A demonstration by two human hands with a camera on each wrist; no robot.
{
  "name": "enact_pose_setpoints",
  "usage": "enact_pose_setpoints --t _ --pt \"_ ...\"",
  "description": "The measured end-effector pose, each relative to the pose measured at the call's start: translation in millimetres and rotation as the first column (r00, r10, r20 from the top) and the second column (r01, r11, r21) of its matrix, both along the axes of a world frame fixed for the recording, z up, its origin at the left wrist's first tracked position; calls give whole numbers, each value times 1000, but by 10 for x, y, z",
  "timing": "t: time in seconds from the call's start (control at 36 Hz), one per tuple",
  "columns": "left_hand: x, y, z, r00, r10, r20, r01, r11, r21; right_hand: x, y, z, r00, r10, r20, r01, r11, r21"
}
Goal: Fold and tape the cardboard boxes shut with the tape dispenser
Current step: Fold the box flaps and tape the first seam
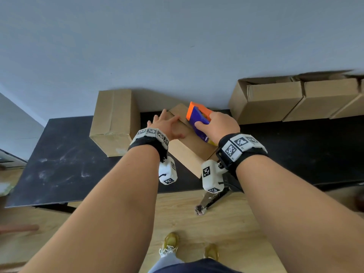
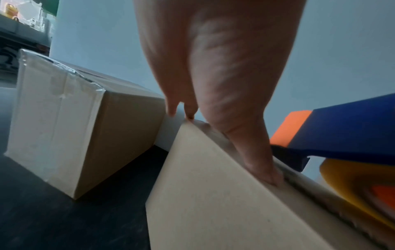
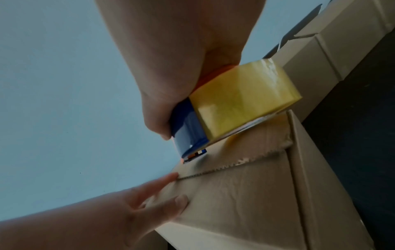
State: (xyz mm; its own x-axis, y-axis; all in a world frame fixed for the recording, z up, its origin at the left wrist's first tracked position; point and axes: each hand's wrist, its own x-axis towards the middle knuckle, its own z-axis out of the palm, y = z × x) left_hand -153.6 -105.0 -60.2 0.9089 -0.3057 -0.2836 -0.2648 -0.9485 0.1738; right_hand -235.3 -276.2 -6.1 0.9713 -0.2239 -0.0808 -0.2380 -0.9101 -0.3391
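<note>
Blue-orange tape dispenser (image 1: 199, 120) — no legible label

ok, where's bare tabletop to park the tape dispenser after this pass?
Left end of the black table, beside the taped box, is bare; so is the strip right of the right hand. Crowded: the open boxes along the wall.

Black wristbands (image 1: 149, 143) bearing white checkered marker tiles; yellow sneakers (image 1: 171, 242), bare forearms.

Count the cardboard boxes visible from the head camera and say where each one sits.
4: the taped box at left, the box under both hands, and two open boxes at right; a further one may be cut off.
</note>
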Motion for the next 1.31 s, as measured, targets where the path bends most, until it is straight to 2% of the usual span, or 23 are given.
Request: enact_pose_setpoints --t 0.11,0.19,0.31,0.39,0.5,0.58,0.69,0.81,0.83,0.92,1.0,1.06,1.11,1.17,1.31 --pt "29 44 -25 1000 6 -25 -8 998 -64 51 21 55 998 -63 -2 63 996 68" --pt "-5 71 -30 999 35 -3 -35 993 -109 108 21 150 990 -144 -10 143 964 226" --pt "-83 84 -33 998 52 23 -48 988 -144 199 39 312 964 -261 -44 248 834 492" --pt "-148 54 -18 998 49 50 -41 989 -145 243 78 432 938 -343 -47 294 721 627" --pt "-185 72 -28 995 92 48 -80 975 -208 258 139 483 932 -357 -58 300 673 676" --pt "-168 137 -71 983 179 34 -160 936 -314 253 171 383 924 -375 -80 318 633 706" --pt "-76 229 -81 970 233 -74 -243 882 -403 199 184 212 929 -361 -87 309 621 720" --pt "19 270 48 938 325 -120 -340 793 -505 190 196 217 927 -363 -98 317 615 723" --pt "47 266 86 927 350 -137 -364 748 -555 192 200 222 930 -356 -90 304 611 731" --pt "115 231 207 868 399 -297 -484 542 -686 193 234 207 944 -327 -47 255 630 733" --pt "176 191 258 793 364 -489 -606 391 -693 198 248 181 949 -313 -41 243 643 726" --pt "169 180 284 700 316 -641 -714 301 -632 195 237 173 952 -300 -62 251 645 722" --pt "178 191 262 641 256 -724 -766 275 -581 188 216 172 956 -286 -71 247 645 723" --pt "195 210 217 613 207 -762 -785 262 -561 185 193 160 957 -282 -73 244 642 727" --pt "201 261 219 608 152 -779 -787 245 -566 185 156 138 961 -264 -81 237 637 734"
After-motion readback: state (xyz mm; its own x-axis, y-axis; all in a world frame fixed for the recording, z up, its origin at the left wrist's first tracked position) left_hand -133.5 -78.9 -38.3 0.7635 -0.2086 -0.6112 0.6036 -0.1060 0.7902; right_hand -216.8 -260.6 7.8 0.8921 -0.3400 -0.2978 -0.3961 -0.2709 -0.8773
